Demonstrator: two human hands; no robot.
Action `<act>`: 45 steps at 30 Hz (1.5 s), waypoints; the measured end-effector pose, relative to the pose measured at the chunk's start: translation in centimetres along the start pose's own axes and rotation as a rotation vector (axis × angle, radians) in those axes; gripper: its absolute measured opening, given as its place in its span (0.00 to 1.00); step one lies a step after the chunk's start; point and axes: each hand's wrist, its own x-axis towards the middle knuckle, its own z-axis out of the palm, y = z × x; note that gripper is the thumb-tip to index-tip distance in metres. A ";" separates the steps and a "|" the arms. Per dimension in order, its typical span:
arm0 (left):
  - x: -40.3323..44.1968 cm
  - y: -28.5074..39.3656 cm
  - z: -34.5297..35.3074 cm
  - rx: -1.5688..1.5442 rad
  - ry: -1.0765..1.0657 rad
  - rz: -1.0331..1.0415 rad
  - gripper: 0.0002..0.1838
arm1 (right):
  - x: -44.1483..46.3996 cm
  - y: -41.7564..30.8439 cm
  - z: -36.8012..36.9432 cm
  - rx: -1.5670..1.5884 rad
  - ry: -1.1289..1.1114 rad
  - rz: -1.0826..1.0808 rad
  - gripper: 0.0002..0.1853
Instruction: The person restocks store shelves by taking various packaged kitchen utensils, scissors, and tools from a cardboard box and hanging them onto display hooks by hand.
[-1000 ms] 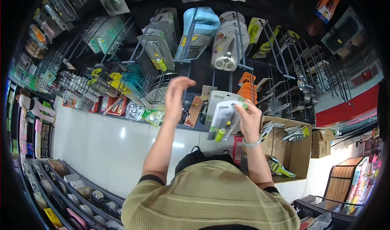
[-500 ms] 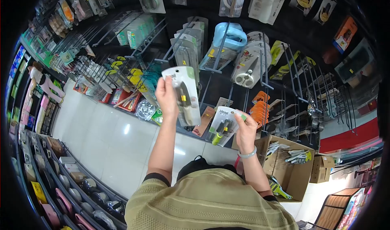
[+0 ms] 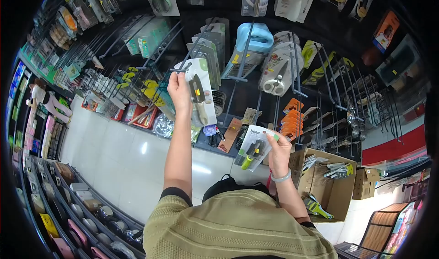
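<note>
My left hand (image 3: 179, 92) is closed on the edge of a carded knife (image 3: 199, 90), which has a dark blade or sheath and a pale handle. That card's top is right at the front end of a display hook (image 3: 180, 70); I cannot tell if the hook passes through its hole. Lower and to the right, my right hand (image 3: 280, 154) pinches the upper corner of a second blister card (image 3: 253, 148). In it is a small tool with a black upper part and a lime-green handle, probably a knife.
Similar grey-white packs (image 3: 206, 48) hang behind the left card. Blue-handled packs (image 3: 254, 44) and carded scissors (image 3: 276, 76) hang to the right. An open cardboard box (image 3: 336, 190) with more packs stands at my right. Shelves of pans (image 3: 103, 213) line the lower left. A person (image 3: 43, 96) is far left.
My left hand has raised its knife card up and left to the hook end. My right hand, with its green-handled pack, has shifted only slightly.
</note>
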 end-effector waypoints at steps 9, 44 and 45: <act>3.9 -3.5 2.0 0.146 -0.030 0.085 0.09 | -0.1 -0.2 0.1 0.000 0.025 -0.027 0.10; 0.2 1.9 -0.7 0.066 -0.074 0.077 0.04 | 0.2 2.6 -0.4 -0.113 -0.165 0.211 0.15; 0.2 1.9 -0.4 0.071 -0.073 0.074 0.04 | 0.0 2.5 -1.2 -0.118 -0.145 0.219 0.15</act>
